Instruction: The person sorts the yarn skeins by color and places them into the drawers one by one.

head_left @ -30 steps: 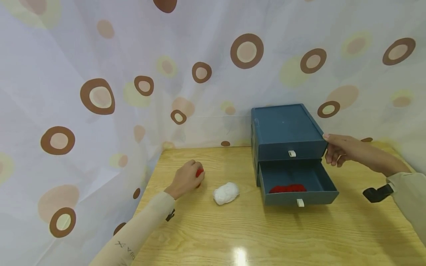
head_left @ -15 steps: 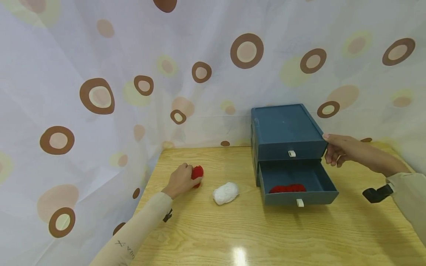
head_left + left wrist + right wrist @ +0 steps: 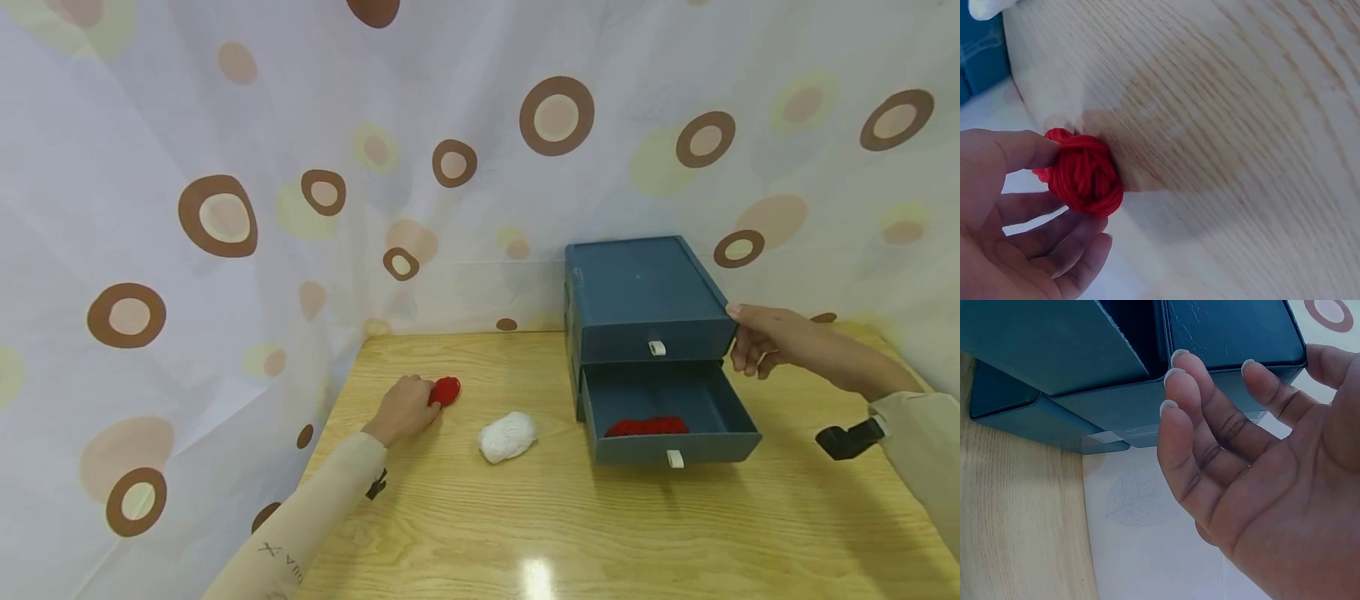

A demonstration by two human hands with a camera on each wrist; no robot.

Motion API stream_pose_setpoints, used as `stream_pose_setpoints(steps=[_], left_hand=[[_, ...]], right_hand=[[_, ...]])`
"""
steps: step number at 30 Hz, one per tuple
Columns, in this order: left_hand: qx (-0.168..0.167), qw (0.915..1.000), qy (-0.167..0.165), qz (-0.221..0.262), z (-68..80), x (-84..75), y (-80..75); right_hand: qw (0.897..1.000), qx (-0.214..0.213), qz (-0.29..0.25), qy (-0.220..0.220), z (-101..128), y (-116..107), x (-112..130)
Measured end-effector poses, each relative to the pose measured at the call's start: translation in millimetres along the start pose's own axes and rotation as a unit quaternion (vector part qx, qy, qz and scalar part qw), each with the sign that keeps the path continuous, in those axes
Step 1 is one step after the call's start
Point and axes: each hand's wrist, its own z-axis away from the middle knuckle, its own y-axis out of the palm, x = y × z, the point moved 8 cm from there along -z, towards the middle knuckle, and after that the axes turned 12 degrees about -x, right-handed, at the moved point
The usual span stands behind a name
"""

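In the head view my left hand (image 3: 405, 411) is at the table's left side, holding a small red ball of yarn (image 3: 446, 391). The left wrist view shows thumb and fingers round that yarn ball (image 3: 1088, 178), close to the tabletop. To its right lies a white ball of yarn (image 3: 508, 437). My right hand (image 3: 776, 337) touches the front right top corner of a blue drawer cabinet (image 3: 645, 279) with the thumb; its other fingers bend loosely beside the cabinet. The lower drawer (image 3: 678, 448) is pulled out, with red yarn (image 3: 647, 427) inside near its front.
The cabinet's upper drawer (image 3: 697, 340) is closed and has a white pull tab (image 3: 657, 347). Behind the wooden table (image 3: 480, 525) hangs a pale curtain (image 3: 465, 92) with round brown and yellow spots, which also runs along the left side.
My left hand has shifted slightly left with the red yarn ball, which has turned and shows more beyond the fingers than at first. The right hand and the drawer stay put.
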Motion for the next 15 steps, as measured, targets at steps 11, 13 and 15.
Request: stream_pose_setpoints(steps=[11, 13, 15], left_hand=[[0.009, 0.9997, -0.016, 0.016, 2.1, 5.7, 5.4], [0.003, 0.9996, -0.014, 0.026, 1.2, 5.4, 4.7], [0.001, 0.9992, -0.016, 0.036, 0.5, 5.7, 4.5]], right_hand=[[1.0, 0.008, -0.001, 0.001, 0.4, 0.3, -1.5], [1.0, 0.007, 0.0, 0.006, 0.5, -0.5, -2.7], [1.0, 0.006, 0.001, 0.008, 0.4, -0.9, -3.2]])
